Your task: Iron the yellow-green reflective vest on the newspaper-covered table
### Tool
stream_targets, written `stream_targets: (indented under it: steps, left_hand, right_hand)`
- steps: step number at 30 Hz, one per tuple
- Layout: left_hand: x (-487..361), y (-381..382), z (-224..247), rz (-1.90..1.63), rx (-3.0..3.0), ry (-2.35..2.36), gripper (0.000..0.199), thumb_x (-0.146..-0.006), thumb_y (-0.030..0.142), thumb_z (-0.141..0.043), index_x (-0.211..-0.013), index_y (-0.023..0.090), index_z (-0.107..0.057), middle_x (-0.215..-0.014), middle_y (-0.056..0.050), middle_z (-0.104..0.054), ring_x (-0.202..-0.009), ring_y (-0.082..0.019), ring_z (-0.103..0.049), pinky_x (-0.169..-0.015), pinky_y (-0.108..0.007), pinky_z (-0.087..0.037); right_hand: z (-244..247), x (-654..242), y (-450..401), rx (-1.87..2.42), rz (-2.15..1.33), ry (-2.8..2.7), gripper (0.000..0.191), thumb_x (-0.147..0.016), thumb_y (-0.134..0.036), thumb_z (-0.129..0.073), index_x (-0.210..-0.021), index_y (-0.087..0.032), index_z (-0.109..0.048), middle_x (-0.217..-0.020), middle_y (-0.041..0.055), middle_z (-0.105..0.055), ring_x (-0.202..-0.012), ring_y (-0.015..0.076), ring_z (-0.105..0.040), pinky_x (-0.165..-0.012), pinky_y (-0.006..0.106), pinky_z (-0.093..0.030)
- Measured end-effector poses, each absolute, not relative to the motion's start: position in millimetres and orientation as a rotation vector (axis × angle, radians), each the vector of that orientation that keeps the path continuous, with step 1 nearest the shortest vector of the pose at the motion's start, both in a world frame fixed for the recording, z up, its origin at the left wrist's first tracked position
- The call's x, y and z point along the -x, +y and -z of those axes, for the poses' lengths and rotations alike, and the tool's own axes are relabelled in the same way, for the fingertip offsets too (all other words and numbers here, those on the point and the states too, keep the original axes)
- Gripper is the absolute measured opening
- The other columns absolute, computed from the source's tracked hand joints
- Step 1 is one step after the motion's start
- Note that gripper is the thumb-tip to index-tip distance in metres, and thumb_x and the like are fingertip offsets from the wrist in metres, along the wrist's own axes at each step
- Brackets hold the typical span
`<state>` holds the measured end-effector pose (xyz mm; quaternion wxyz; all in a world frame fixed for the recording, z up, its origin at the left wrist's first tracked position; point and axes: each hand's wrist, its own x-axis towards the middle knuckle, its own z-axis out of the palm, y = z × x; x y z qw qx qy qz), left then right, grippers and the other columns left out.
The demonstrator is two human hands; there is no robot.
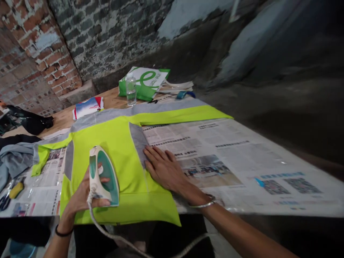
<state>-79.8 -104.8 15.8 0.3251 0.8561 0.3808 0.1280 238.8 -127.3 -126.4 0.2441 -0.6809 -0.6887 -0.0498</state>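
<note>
Left hand point(80, 193) curled closed around the handle of a green-and-white steam iron point(104, 175) on the neon-yellow garment point(120, 161) at lower centre, right hand point(166, 168) open and flat, seemingly pinning the cloth smooth beside newspaper point(228, 165).

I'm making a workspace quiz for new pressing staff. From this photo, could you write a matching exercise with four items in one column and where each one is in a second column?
Items
1. Steam iron
2. Right hand
3. Water bottle
4. Green-and-white bag

Places
A. Upright on the wooden table
B. Gripped in the left hand, over the yellow garment
C. Behind the bottle, at the table's far end
D. Flat on the garment, beside the newspaper

Pairs: 1-B, 2-D, 3-A, 4-C
</note>
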Motion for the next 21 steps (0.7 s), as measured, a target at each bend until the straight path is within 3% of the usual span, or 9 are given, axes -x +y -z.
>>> stream_targets:
  steps: [6,10,16,21]
  left_hand:
    - [15,-103,-11,-0.295,-2.282,0.752,0.065,-0.063,0.053,-0.089,-0.12,0.025,-0.074,-0.159,-0.008,-0.042,-0.149,-0.038,-0.033,-0.127,-0.052,-0.021]
    - [-2,-91,-5,-0.324,-2.29,0.719,0.064,-0.066,0.051,-0.088,-0.123,0.025,-0.072,-0.157,-0.009,-0.045,-0.151,-0.038,-0.028,-0.127,-0.055,-0.02]
    - [13,-59,-8,-0.324,-2.278,0.766,0.062,-0.066,0.05,-0.088,-0.121,0.025,-0.073,-0.158,-0.01,-0.043,-0.148,-0.039,-0.034,-0.123,-0.057,-0.028]
    - [52,-48,-14,-0.37,-2.201,0.984,0.056,-0.063,0.047,-0.089,-0.114,0.029,-0.075,-0.147,-0.009,-0.056,-0.14,-0.038,-0.046,-0.117,-0.051,-0.04]
  right_hand:
    - [125,-239,-128,1.835,0.181,-1.875,0.052,-0.103,-0.029,-0.029,-0.147,-0.017,-0.054,-0.149,0.0113,-0.052,-0.14,0.0296,-0.041,-0.113,0.052,-0.03]
    - [124,-239,-127,1.826,0.189,-1.875,0.052,-0.103,-0.027,-0.029,-0.145,-0.016,-0.056,-0.15,0.0111,-0.051,-0.139,0.0301,-0.042,-0.113,0.053,-0.03]
    - [124,-238,-125,1.848,0.15,-1.863,0.052,-0.102,-0.026,-0.027,-0.142,-0.015,-0.059,-0.15,0.0104,-0.052,-0.14,0.0288,-0.042,-0.113,0.053,-0.031]
    - [125,-237,-124,1.836,0.157,-1.85,0.051,-0.102,-0.026,-0.029,-0.143,-0.018,-0.058,-0.15,0.0086,-0.051,-0.14,0.0278,-0.042,-0.115,0.051,-0.029]
